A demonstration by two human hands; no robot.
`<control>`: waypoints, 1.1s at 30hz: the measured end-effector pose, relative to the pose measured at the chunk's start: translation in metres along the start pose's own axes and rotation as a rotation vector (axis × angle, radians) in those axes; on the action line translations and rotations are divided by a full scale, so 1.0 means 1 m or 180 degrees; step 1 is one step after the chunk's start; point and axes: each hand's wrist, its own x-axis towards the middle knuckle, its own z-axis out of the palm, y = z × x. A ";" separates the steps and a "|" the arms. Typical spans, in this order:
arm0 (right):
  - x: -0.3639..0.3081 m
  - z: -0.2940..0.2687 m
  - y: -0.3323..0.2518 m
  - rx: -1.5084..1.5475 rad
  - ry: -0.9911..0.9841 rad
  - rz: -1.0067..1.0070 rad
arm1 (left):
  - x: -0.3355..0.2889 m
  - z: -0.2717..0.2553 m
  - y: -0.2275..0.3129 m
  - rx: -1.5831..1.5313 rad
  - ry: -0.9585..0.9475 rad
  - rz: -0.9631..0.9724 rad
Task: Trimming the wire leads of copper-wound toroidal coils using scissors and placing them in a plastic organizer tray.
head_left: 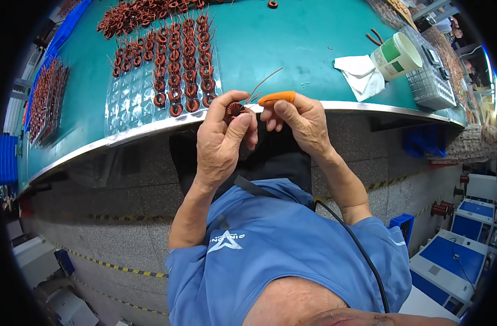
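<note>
Green benchtop (292, 38) is spread behind with a clear tray (150, 92) of wound coils. Just at its edge, a copper toroid coil (235, 110) is pinched in the left hand (222, 142), its wire leads (263, 82) gripped by the right hand (297, 120), whose orange finger cot (277, 98) is seen. Light, rigid core, bendable leads: best held by the ring.

Head cam, facing down, close over hands (259, 127)

A green workbench (292, 38) with a metal edge is seen above a grey speckled floor (123, 217) marked with yellow-black tape (112, 266). Blue-topped machines (449, 255) are ranged at right.
</note>
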 end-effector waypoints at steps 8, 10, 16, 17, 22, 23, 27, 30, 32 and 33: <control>-0.010 0.027 -0.041 -0.0944 0.1043 -0.0407 | 0.006 0.001 -0.005 0.0067 0.0104 0.0179; -0.007 0.017 -0.054 -0.0185 0.0977 0.0130 | 0.001 0.008 0.001 0.0000 -0.0026 0.0393; 0.002 0.006 -0.015 0.0480 0.0720 0.0320 | -0.005 0.016 -0.013 -0.0216 0.0420 -0.0013; 0.003 0.010 -0.023 0.0528 0.0621 0.0269 | -0.004 0.004 -0.011 -0.0182 0.0009 -0.0054; 0.004 -0.001 -0.026 0.0421 0.0337 -0.0255 | -0.005 -0.005 -0.021 -0.0487 -0.0102 -0.0305; 0.001 -0.004 -0.024 0.0412 0.0366 -0.0286 | -0.004 -0.004 -0.024 -0.0471 -0.0123 -0.0372; -0.003 -0.005 -0.022 0.0721 0.0623 0.0110 | 0.000 -0.008 -0.035 -0.0322 -0.0260 -0.0510; 0.000 -0.002 -0.019 0.0753 0.0635 0.0197 | 0.000 -0.005 -0.026 -0.0037 -0.0264 -0.0386; 0.000 0.000 -0.020 0.1052 0.0553 0.0181 | 0.001 -0.008 -0.026 0.0186 -0.0369 -0.0102; 0.001 0.002 -0.021 0.1058 0.0551 0.0176 | 0.001 -0.008 -0.024 0.0332 -0.0319 0.0028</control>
